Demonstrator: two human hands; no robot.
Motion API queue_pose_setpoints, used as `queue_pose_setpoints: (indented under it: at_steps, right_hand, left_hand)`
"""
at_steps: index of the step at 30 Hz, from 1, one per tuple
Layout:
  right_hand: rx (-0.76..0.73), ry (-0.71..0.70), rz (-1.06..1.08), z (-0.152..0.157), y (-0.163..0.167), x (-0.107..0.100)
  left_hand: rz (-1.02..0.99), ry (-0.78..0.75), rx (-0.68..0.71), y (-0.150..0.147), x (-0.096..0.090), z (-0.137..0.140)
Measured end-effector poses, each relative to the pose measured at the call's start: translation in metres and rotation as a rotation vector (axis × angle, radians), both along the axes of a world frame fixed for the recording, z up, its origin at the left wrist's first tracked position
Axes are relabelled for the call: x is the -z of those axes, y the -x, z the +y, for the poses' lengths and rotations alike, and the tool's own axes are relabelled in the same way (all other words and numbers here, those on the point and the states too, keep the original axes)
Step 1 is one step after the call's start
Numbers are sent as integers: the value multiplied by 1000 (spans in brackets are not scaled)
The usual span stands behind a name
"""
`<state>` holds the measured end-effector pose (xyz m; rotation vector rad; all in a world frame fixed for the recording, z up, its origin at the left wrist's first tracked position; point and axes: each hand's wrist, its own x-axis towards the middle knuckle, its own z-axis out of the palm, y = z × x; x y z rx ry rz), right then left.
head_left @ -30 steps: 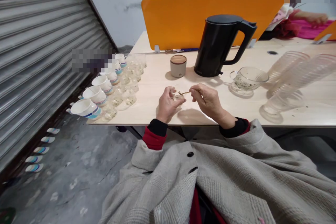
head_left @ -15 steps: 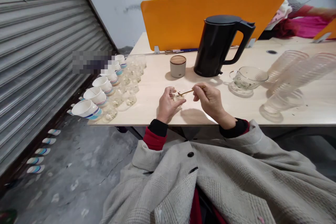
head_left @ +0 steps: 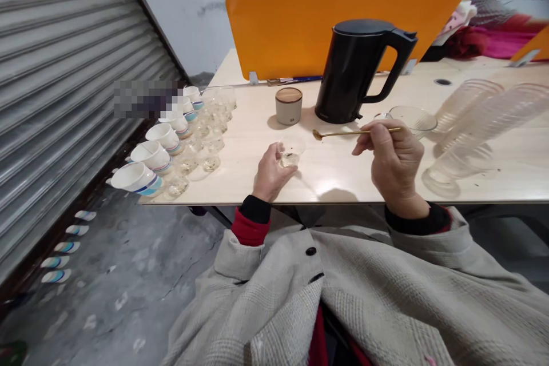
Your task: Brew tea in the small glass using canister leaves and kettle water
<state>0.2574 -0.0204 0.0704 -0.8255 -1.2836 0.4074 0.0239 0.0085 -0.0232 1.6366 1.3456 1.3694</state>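
A small clear cup with a few dark bits inside is gripped at its left side by my left hand. My right hand pinches the handle of a thin golden spoon, its little bowl pointing left above the table. Behind the right hand, partly covered by it, stands a clear glass cup. Beyond my left hand is a grey canister with a wooden lid.
A black kettle stands before an orange divider. Stacked clear plastic cups lie at the right. Along the left edge are white cups with blue bands and several small clear cups holding dark bits.
My right hand has drawn the golden spoon away from the small cup, rightward to the front of the glass cup. My left hand has stayed nearly in place on the small cup.
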Motion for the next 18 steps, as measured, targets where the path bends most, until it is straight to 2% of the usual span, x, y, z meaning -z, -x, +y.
queue_pose_setpoints:
  at_steps: [5, 9, 12, 14, 18]
  right_hand:
    - [125, -38, 51, 11, -30, 3]
    - [339, -118, 38, 29, -69, 6]
    - [524, -130, -64, 39, -97, 9]
    - [651, -60, -216, 43, -111, 12]
    - [839, 212, -538, 52, -125, 18]
  left_hand:
    - [1, 26, 7, 0, 0, 0]
    - [-10, 31, -1, 1, 1, 1]
    - [-37, 24, 0, 5, 0, -2]
    - [-53, 32, -9, 9, 0, -6]
    - [12, 19, -14, 14, 0, -12]
